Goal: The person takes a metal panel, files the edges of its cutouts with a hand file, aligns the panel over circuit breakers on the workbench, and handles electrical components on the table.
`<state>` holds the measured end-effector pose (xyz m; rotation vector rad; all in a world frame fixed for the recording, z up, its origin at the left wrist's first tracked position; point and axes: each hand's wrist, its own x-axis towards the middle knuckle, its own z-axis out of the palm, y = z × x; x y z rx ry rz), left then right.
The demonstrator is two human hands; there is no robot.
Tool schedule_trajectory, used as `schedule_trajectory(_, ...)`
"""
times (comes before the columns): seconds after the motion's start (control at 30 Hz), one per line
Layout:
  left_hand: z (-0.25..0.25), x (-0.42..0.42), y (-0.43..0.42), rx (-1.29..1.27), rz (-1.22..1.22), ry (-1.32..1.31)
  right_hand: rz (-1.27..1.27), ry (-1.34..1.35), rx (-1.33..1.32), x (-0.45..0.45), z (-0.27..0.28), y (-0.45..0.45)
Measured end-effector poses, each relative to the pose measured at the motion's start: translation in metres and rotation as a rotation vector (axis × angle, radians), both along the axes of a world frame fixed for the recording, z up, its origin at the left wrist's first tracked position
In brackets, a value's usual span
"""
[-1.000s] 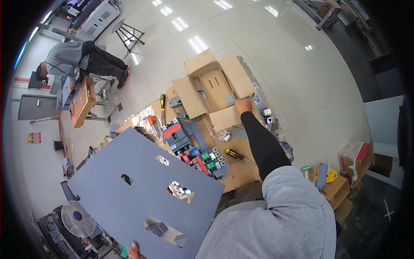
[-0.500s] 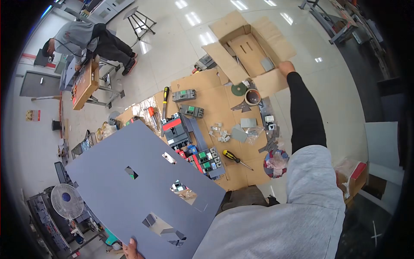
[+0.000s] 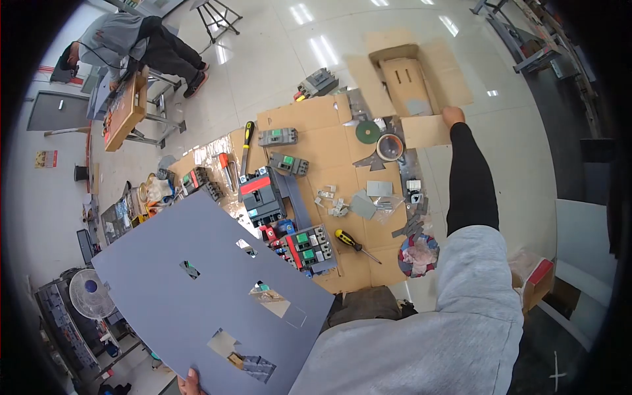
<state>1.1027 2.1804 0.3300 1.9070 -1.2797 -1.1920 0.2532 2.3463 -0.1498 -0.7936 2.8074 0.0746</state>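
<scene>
My left hand (image 3: 191,382) grips the lower edge of a large grey panel (image 3: 164,296) with several cutouts; the thumb lies on its face and the other fingers are hidden behind it. With my arm stretched out, my right hand (image 3: 453,116) is closed on a flap of an opened cardboard box (image 3: 426,131). Inside the box a small grey piece shows. Between my hands, circuit breakers (image 3: 263,197) lie on flattened cardboard (image 3: 322,145), with a yellow-black screwdriver (image 3: 355,245) near them.
A roll of tape (image 3: 390,147), a green disc (image 3: 367,132) and small metal plates (image 3: 380,189) lie on the cardboard. At the upper left a person (image 3: 125,39) bends over a workbench (image 3: 125,118). A fan (image 3: 92,294) stands at the left, a stool (image 3: 217,20) farther back.
The cardboard box has shifted right and away from the breakers, with my right hand on its flap. The grey panel has moved slightly left in view. A breaker behind the box shows more fully.
</scene>
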Motion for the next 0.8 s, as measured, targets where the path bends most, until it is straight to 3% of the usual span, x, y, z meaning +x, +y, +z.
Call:
schedule_trajectory(0.07, -0.001, 0.007, -0.001, 0.041, 0.009, -0.008, -0.122, -0.041, -0.149, 0.003, -0.003, 0.013)
schedule_trajectory(0.1, -0.002, 0.007, -0.002, 0.036, 0.018, -0.015, -0.382, -0.182, -0.407, 0.006, -0.01, 0.012)
schedule_trajectory(0.27, -0.01, 0.013, -0.008, 0.028, -0.099, -0.09, -0.468, -0.233, -0.505, 0.026, -0.002, -0.004)
schedule_trajectory(0.37, -0.02, -0.007, -0.007, 0.026, 0.079, 0.211, -0.513, -0.305, -0.582, 0.028, -0.009, -0.02)
schedule_trajectory(0.4, -0.016, -0.008, -0.007, 0.028, 0.058, 0.13, -0.533, -0.34, -0.607, 0.028, -0.013, -0.024)
schedule_trajectory(0.5, -0.007, -0.01, -0.005, 0.031, 0.016, -0.019, -0.42, -0.252, -0.531, 0.034, -0.02, -0.044)
schedule_trajectory(0.6, -0.006, -0.014, -0.004, 0.02, 0.025, 0.001, 0.196, -0.032, 0.031, 0.037, -0.018, -0.063)
schedule_trajectory(0.7, -0.006, -0.022, -0.004, 0.001, 0.031, 0.004, 0.079, 0.026, -0.1, 0.045, -0.058, -0.075)
schedule_trajectory(0.8, -0.007, -0.017, -0.003, 0.004, 0.02, -0.005, 0.153, 0.066, -0.048, 0.044, -0.061, -0.062)
